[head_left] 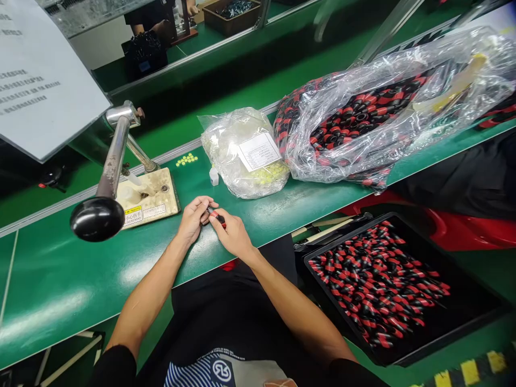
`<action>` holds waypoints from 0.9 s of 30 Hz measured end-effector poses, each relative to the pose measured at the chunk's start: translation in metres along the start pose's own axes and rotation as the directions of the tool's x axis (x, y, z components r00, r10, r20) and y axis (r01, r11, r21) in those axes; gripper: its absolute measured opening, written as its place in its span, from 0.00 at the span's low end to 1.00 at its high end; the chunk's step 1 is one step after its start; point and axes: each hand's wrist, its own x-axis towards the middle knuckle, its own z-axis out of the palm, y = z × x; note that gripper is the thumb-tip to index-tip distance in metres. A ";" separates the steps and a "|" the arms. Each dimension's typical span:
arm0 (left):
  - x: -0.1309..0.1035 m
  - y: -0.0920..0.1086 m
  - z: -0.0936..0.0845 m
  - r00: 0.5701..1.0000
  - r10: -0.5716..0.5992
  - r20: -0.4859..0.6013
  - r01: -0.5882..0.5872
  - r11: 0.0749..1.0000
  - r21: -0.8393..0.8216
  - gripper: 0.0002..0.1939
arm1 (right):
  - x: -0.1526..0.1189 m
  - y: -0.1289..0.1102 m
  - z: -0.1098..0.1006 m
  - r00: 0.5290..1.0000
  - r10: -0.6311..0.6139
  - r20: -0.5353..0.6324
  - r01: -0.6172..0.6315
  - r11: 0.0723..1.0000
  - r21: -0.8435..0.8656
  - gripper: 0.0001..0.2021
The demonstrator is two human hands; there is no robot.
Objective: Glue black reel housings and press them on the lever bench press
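Observation:
Over the green bench, my right hand (234, 232) is closed around a short red-and-black tool handle (218, 217), its thumb lying along it. At the handle's far end are the bent fingers of my left hand (193, 219), pinched together; whatever lies between their tips is too small to make out. A lever press (115, 156) with a black ball knob (97, 219) and a pale stained base (169, 193) stands just left of my hands. Beyond them sit small yellow-green pieces (187, 159) in rows and a small white bottle (214, 176).
A clear bag (226, 134) of pale and yellow pieces and a large plastic bag (302, 161) of red-and-black handles lie along the bench (161, 258). Lower right, a black tray (463, 317) holds many more handles. A paper sheet (44, 80) hangs upper left. Another person's hand (161, 29) shows behind.

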 end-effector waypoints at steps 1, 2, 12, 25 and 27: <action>0.000 -0.001 0.000 1.000 0.009 -0.012 -0.008 1.000 0.006 0.23 | -0.001 0.001 0.000 1.000 -0.011 -0.017 0.010 0.999 -0.043 0.16; 0.001 -0.001 -0.001 1.000 0.014 -0.020 -0.014 1.000 0.013 0.23 | -0.002 0.002 0.001 0.999 -0.021 -0.031 0.018 0.997 -0.081 0.17; -0.002 -0.002 -0.004 0.999 0.031 0.033 -0.034 0.996 0.085 0.27 | -0.004 -0.010 0.002 0.996 0.084 -0.027 -0.065 0.909 0.413 0.20; -0.006 -0.011 0.003 0.979 0.204 -0.007 -0.200 0.967 0.159 0.27 | 0.022 -0.018 -0.005 0.904 0.347 0.250 -0.342 0.239 0.909 0.21; -0.007 -0.012 0.002 0.945 0.327 0.021 -0.316 0.892 0.323 0.23 | 0.027 -0.013 -0.002 0.866 0.469 0.174 -0.319 0.250 0.914 0.22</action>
